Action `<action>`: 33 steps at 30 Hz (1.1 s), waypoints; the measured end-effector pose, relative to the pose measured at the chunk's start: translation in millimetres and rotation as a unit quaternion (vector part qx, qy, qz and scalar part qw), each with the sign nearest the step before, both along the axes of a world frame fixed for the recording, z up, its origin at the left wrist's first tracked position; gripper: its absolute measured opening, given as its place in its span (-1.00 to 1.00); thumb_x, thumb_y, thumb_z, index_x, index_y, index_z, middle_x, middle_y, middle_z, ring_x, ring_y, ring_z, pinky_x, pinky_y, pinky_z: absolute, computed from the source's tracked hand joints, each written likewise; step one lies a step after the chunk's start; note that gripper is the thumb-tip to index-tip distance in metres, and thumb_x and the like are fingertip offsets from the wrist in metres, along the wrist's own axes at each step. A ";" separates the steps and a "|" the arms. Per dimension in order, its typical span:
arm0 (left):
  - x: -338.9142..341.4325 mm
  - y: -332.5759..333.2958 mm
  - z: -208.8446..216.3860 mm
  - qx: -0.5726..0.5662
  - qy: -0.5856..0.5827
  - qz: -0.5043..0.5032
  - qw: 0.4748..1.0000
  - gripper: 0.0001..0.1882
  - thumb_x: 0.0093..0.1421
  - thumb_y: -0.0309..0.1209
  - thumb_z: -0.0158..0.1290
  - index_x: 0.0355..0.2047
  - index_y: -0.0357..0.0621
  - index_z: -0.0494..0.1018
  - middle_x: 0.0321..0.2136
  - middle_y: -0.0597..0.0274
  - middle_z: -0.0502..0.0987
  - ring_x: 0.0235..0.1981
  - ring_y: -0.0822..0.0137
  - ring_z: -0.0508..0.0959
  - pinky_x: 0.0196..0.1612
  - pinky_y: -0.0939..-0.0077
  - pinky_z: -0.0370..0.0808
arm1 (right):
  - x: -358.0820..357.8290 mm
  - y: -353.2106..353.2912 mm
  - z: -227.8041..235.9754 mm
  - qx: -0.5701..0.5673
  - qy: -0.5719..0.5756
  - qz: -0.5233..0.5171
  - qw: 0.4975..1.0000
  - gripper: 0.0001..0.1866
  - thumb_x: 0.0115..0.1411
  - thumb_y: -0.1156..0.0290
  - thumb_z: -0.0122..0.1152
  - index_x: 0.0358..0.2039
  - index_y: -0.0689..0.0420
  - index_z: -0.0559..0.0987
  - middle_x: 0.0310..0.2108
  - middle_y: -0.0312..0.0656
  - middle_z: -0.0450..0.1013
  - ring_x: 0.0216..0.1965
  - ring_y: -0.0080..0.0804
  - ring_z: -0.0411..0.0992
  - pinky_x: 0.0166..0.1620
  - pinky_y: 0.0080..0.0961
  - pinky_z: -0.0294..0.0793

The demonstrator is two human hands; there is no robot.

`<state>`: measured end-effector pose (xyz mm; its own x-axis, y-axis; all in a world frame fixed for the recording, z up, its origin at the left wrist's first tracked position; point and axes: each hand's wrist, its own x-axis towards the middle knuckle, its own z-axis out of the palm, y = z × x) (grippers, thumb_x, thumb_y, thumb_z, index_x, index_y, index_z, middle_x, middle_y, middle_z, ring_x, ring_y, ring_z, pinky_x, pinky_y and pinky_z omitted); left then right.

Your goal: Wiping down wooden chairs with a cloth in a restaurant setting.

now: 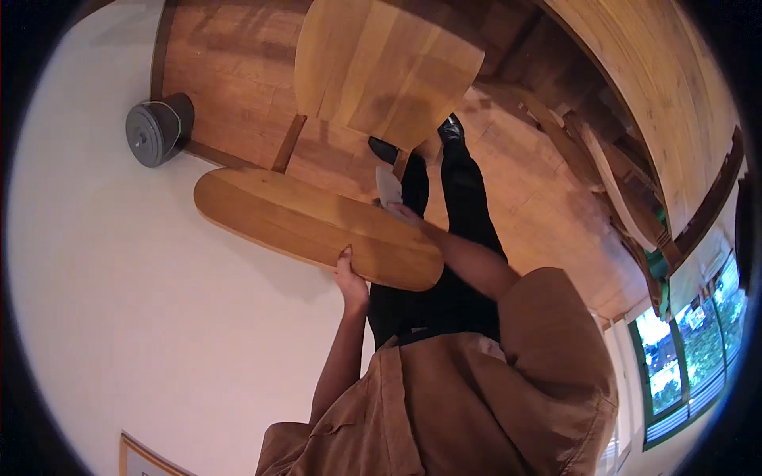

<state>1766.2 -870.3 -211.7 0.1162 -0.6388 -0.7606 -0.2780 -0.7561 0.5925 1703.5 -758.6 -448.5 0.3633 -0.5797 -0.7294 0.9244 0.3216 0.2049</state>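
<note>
A wooden chair stands in front of me, its long rounded backrest (294, 218) nearest me and its seat (373, 67) beyond. My left hand (350, 279) grips the near edge of the backrest, thumb on the wood and the other fingers hidden beneath it. On the far side of the backrest, my right hand (406, 214) holds a pale cloth (388, 187) close to the chair's upright post. The backrest partly covers that hand, and its fingers are closed around the cloth.
A dark grey lidded bucket (152, 133) with a handle stands by the white wall (143, 278) on the left. To the right are a large wooden table (659, 87) and another wooden chair (611, 174). Windows (690, 365) lie at the lower right. My feet are on the wooden floor (548, 238).
</note>
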 end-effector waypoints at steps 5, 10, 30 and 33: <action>8.7 3.4 -13.4 -0.017 0.038 -0.029 0.999 -0.62 0.33 -0.29 -0.13 -0.07 -0.41 0.43 -0.07 0.06 0.49 0.01 0.25 0.45 0.14 0.39 0.33 | 6.0 0.5 5.5 -0.002 -0.042 -0.033 0.999 -0.47 0.13 -0.03 0.28 -0.02 0.07 0.55 -0.21 -0.20 0.54 -0.21 -0.35 0.52 -0.10 -0.35 0.53; 16.2 11.7 -14.1 -0.033 0.040 0.073 0.996 -0.48 0.31 -0.12 -0.16 0.06 -0.33 0.34 0.03 0.04 0.43 0.08 0.19 0.40 0.16 0.29 0.32 | -29.8 -27.4 82.5 -0.091 0.055 0.027 0.994 -0.41 0.10 -0.01 0.32 0.05 0.08 0.50 -0.14 -0.19 0.51 -0.15 -0.34 0.51 -0.07 -0.36 0.52; 14.0 49.3 -55.4 -0.032 0.316 0.382 0.868 -0.19 0.31 0.18 -0.13 0.34 -0.12 0.05 0.22 0.03 0.28 0.21 0.07 0.33 0.26 0.15 0.31 | -74.4 -57.3 -1.0 0.104 0.277 0.327 0.898 -0.12 0.08 -0.13 0.25 0.34 -0.04 0.21 0.29 -0.01 0.16 0.27 -0.07 0.18 0.20 -0.01 0.25; 20.7 83.5 -112.1 0.037 0.178 0.325 0.928 -0.18 0.32 0.28 -0.29 0.35 -0.05 0.09 0.25 0.13 0.27 0.26 0.13 0.27 0.30 0.20 0.26 | -57.3 -27.0 39.2 -0.016 0.357 0.371 0.857 -0.13 0.10 -0.13 0.24 0.34 -0.03 0.21 0.29 0.00 0.15 0.28 -0.07 0.16 0.22 -0.04 0.23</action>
